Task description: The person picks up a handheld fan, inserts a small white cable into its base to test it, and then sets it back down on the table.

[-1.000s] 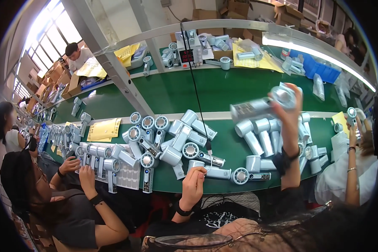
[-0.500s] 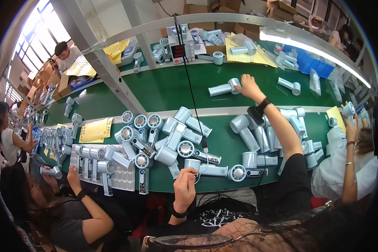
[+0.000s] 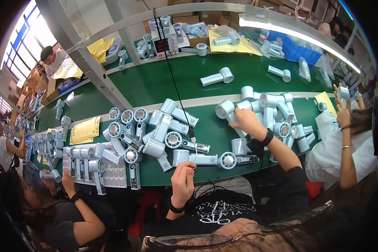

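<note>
My left hand [image 3: 183, 185] is closed in a pinch near the bench's front edge, on the end of a thin white cable [image 3: 195, 148]. That cable hangs from a black cord, and its end is mostly hidden by my fingertips. Just beyond lies a pale blue handheld fan [image 3: 203, 160] on its side. Farther right, my right hand [image 3: 248, 122] has its fingers and thumb around the handle of another pale blue fan [image 3: 225, 109], below its round head. Several more fans [image 3: 277, 107] are heaped beside that hand. A fan with exposed circuitry [image 3: 228, 160] lies nearer me.
Beyond a metal rail, two fans [image 3: 217, 77] lie apart on the green surface [image 3: 164, 80]. A blue bin [image 3: 300, 52] stands far right, and a small red-digit display [image 3: 161, 47] hangs behind the cord [image 3: 172, 69]. Co-workers sit close on both sides. A white tray [image 3: 115, 176] holds fans at left.
My right hand has come back from the fan beyond the rail to one in the nearer heap. My left hand stays pinched in about the same place. The whole view has shifted slightly.
</note>
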Tool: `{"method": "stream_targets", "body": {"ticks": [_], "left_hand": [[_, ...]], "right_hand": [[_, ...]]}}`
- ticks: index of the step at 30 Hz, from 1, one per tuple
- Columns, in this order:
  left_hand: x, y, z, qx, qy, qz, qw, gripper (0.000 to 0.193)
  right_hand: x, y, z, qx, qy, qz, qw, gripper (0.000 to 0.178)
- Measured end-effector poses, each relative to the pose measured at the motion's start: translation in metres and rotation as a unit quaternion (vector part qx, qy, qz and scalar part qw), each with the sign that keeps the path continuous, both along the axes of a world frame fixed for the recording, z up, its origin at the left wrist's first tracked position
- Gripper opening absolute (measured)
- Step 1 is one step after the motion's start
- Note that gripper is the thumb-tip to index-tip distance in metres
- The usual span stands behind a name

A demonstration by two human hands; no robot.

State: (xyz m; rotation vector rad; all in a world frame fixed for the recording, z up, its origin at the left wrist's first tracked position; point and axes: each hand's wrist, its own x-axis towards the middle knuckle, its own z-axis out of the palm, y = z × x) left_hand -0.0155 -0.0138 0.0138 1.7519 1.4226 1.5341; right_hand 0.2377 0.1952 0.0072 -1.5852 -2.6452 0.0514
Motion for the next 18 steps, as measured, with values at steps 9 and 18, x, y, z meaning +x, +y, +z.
{"method": "stream_targets", "body": {"ticks": [9, 18], "left_hand": [[0.019, -0.006, 0.004, -0.029, -0.033, -0.025, 0.999, 0.022], [0.057, 0.008, 0.009, -0.088, -0.171, -0.237, 0.952, 0.015]], "right_hand": [[-0.005, -0.049, 0.082, -0.317, 0.738, 0.036, 0.595, 0.056], [-0.037, -0.108, 0.052, -0.363, 0.843, 0.005, 0.397, 0.064]]}}
